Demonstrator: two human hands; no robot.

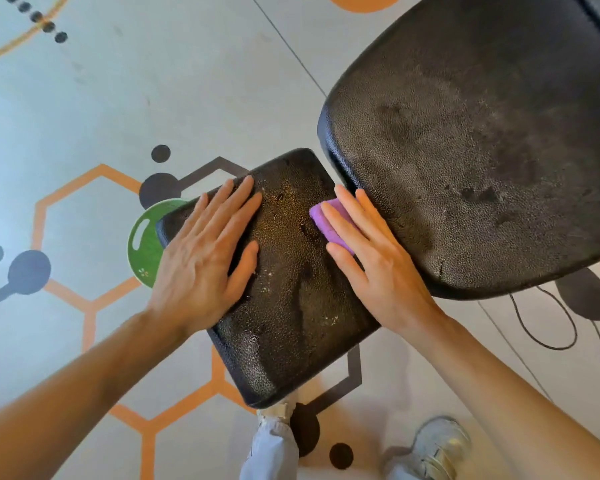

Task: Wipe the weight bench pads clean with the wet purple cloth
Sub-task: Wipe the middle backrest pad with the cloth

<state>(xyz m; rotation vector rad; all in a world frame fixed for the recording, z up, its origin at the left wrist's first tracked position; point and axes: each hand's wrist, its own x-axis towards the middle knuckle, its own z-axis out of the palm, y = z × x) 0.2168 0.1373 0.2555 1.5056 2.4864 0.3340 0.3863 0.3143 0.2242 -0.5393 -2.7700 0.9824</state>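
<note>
— What's on the floor?
— Orange hexagons, dark dots, a thin seam line.
— And the green thing?
— A green disc, partly hidden, lying flat.
— Anything right?
— A black cable looping on the floor. Low down, a pale shoe and a light trouser leg.

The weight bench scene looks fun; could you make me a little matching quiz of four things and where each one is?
Things:
1. purple cloth
2. left hand
3. green disc
4. back pad

Places:
A. on the floor, partly hidden by the seat pad
B. upper right, larger, with dull smears
C. under the right hand
D. flat on the seat pad's left side

Pairs: 1-C, 2-D, 3-A, 4-B
</note>
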